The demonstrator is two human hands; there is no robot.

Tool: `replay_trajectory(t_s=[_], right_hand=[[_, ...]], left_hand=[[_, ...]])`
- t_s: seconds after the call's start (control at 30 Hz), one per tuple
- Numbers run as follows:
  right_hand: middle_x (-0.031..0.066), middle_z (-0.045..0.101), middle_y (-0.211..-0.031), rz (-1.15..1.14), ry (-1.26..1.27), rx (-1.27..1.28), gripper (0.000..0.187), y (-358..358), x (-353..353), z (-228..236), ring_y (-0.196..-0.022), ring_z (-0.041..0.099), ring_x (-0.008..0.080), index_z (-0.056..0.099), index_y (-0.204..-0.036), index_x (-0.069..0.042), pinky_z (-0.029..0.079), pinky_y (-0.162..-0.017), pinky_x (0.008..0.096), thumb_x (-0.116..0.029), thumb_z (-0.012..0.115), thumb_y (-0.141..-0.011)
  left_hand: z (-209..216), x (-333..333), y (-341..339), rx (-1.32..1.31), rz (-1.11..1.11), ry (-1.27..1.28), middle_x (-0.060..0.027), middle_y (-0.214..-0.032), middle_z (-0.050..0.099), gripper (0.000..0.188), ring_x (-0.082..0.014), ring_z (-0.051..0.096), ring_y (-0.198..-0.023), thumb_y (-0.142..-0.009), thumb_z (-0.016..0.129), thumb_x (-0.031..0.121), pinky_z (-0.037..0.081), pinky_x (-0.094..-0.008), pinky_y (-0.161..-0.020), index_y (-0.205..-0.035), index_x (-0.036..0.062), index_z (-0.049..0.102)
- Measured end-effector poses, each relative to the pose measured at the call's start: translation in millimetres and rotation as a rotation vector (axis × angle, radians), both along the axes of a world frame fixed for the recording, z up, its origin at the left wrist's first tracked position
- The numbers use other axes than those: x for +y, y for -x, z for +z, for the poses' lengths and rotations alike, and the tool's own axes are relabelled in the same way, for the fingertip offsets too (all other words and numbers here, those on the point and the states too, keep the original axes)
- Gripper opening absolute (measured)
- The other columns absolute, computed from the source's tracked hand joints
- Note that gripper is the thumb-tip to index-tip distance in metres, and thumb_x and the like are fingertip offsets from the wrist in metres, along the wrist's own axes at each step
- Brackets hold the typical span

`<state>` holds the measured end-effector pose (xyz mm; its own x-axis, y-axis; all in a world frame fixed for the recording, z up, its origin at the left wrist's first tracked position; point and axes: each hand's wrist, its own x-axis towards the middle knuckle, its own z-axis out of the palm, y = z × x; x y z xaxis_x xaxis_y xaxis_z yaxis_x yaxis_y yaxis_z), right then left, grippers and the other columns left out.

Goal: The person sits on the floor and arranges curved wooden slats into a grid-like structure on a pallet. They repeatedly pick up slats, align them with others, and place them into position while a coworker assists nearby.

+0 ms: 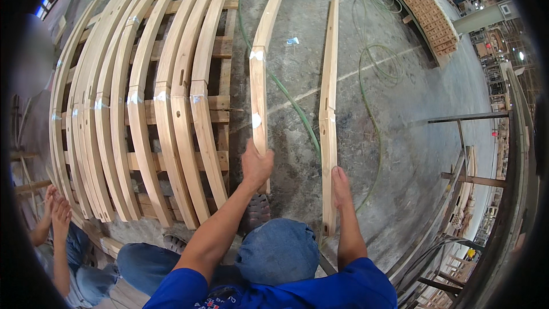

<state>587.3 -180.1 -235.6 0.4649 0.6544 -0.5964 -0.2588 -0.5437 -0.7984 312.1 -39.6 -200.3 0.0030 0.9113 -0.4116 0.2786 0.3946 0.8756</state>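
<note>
My left hand (pixel 257 164) is wrapped round the lower part of a long, slightly bent wooden leg (pixel 259 88), pale and bearing a white patch at its bend. To its right stands a second wooden leg (pixel 328 91), narrower from this side, with small slots cut in it. My right hand (pixel 341 187) grips that one from its right side near the lower end; its fingertips are hidden behind the wood. Left of me, several similar wooden legs (pixel 137 97) lie side by side across a wooden pallet (pixel 223 103).
At the lower left sits another person, whose hands (pixel 59 209) are near the pallet. A green hose (pixel 293 102) runs over the concrete floor, with looser coils (pixel 380 63) beyond. A stack of wooden blocks (pixel 426 11) stands far right; a dark metal rack (pixel 509 183) lines the right edge.
</note>
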Motion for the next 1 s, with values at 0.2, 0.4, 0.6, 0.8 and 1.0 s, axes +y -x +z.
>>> replay_trajectory(t_s=[0.2, 0.4, 0.6, 0.8, 1.0], right_hand=[[-0.0010, 0.061, -0.089, 0.223, 0.017, 0.139, 0.033, 26.7, 18.4, 36.7, -0.074, 0.060, 0.0083, 0.060, -0.118, -0.006, 0.051, -0.063, 0.0264, -0.025, 0.075, -0.096], [0.0036, 0.063, -0.099, 0.229, -0.015, -0.225, 0.035, 48.4, 15.6, 45.0, -0.087, 0.060, 0.0124, 0.058, -0.119, -0.003, 0.050, -0.082, 0.0294, -0.014, 0.076, -0.092], [0.0038, 0.062, -0.092, 0.264, -0.206, -0.215, 0.032, 59.3, 57.2, 77.6, -0.076, 0.061, 0.0122, 0.054, -0.121, -0.005, 0.052, -0.069, 0.0287, -0.013, 0.072, -0.095], [0.0056, 0.059, -0.082, 0.341, -0.482, 0.158, 0.032, 151.0, 168.7, 148.8, -0.056, 0.058, 0.0118, 0.046, -0.124, -0.007, 0.050, -0.045, 0.0269, -0.017, 0.065, -0.100], [0.0069, 0.060, -0.085, 0.482, -0.564, 0.609, 0.027, 283.2, 203.6, 170.9, -0.057, 0.060, 0.0130, 0.049, -0.115, -0.011, 0.054, -0.044, 0.0270, -0.019, 0.069, -0.100]], left_hand=[[-25.8, -10.5, -3.3, 0.098, 0.036, 0.054, -0.0269, -0.111, 0.070, 0.053, -0.0420, 0.070, -0.104, -0.084, 0.066, 0.020, 0.054, -0.0477, -0.090, -0.132, -0.0009, 0.054], [-49.0, -14.9, -7.1, 0.239, 0.007, 0.147, -0.0292, -0.118, 0.067, 0.069, -0.0459, 0.066, -0.111, -0.084, 0.069, 0.025, 0.053, -0.0516, -0.096, -0.145, 0.0031, 0.045], [-50.7, -18.5, -4.5, 0.292, -0.150, 0.202, -0.0363, -0.132, 0.053, 0.083, -0.0506, 0.060, -0.119, -0.088, 0.067, 0.020, 0.050, -0.0546, -0.102, -0.158, 0.0032, 0.025], [-28.7, -7.7, 21.0, 0.276, -0.335, 0.118, -0.0345, -0.121, 0.062, 0.057, -0.0466, 0.065, -0.115, -0.091, 0.065, 0.025, 0.052, -0.0516, -0.099, -0.139, -0.0019, 0.051], [74.4, 27.1, 165.1, -0.366, -0.540, 0.362, -0.0131, -0.093, 0.075, 0.034, -0.0216, 0.073, -0.079, -0.103, 0.053, 0.024, 0.060, -0.0333, -0.067, -0.113, -0.0021, 0.072]])
